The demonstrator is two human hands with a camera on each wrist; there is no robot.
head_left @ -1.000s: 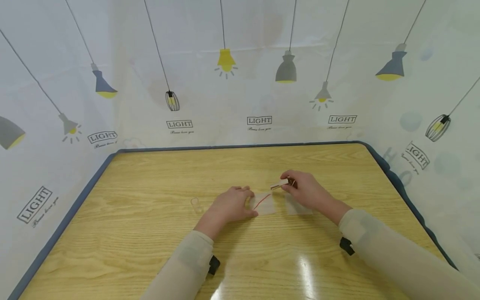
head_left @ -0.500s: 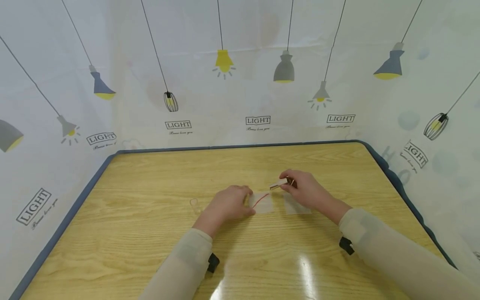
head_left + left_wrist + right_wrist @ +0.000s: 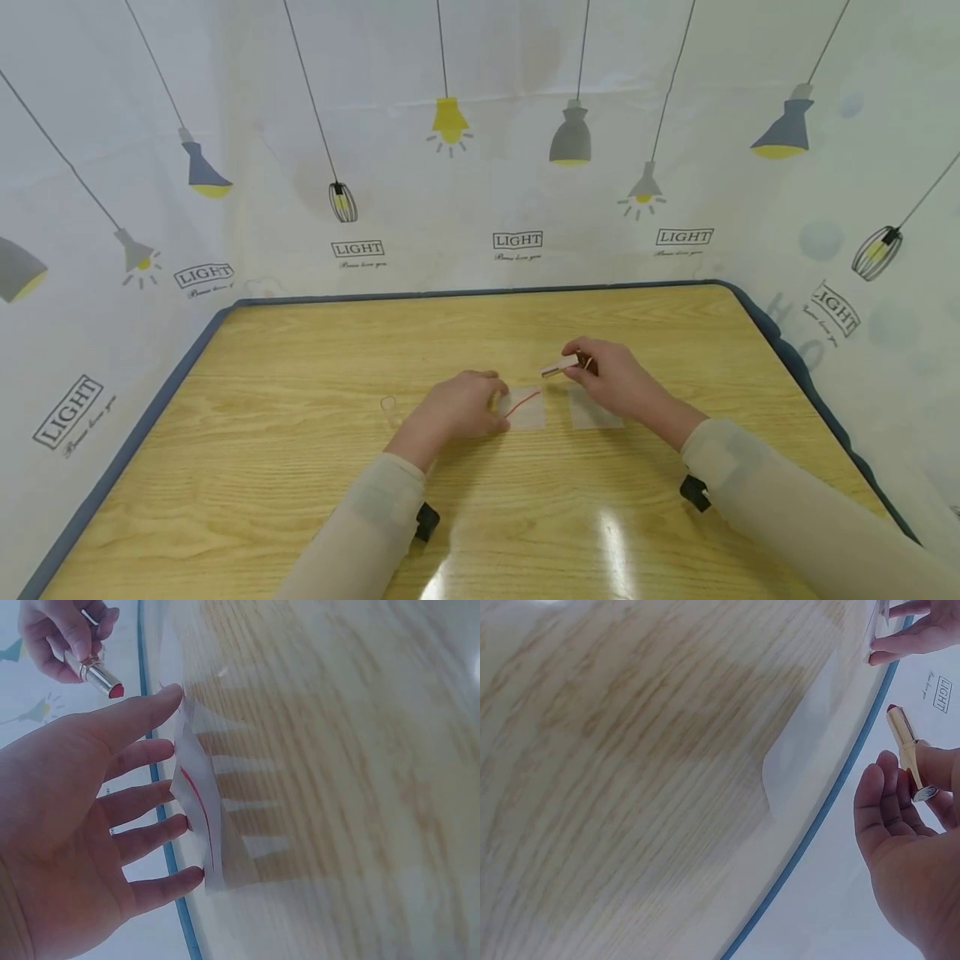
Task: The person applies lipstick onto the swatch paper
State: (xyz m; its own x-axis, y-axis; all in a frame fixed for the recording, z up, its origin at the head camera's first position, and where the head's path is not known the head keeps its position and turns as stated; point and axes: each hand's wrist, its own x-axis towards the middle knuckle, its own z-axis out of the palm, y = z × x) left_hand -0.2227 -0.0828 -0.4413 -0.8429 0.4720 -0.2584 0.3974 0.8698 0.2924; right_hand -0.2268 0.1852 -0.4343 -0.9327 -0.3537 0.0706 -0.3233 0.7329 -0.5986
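My right hand (image 3: pixel 617 377) pinches a gold lipstick (image 3: pixel 561 367) between thumb and fingers, above the table. Its red tip (image 3: pixel 115 691) is bare and points toward my left hand (image 3: pixel 459 407). With fairly straight, spread fingers, the left hand touches the edge of a small thin white sheet (image 3: pixel 531 419). A curved red line (image 3: pixel 196 793) runs across that sheet. A second small white sheet (image 3: pixel 588 412), with no mark visible, lies below my right hand, which partly covers it in the head view. In the right wrist view, this sheet (image 3: pixel 799 750) lies apart from the fingers.
A faint, see-through outlined object (image 3: pixel 388 406) lies on the wood-grain table (image 3: pixel 300 350), left of my left hand; its kind is unclear. Dark blue edging (image 3: pixel 420 295) borders the table. Behind it stands a white backdrop (image 3: pixel 420 208) printed with lamps.
The left thumb and fingers have drawn slightly inward at the sheet's left edge. The right hand still holds the lipstick in nearly the same place.
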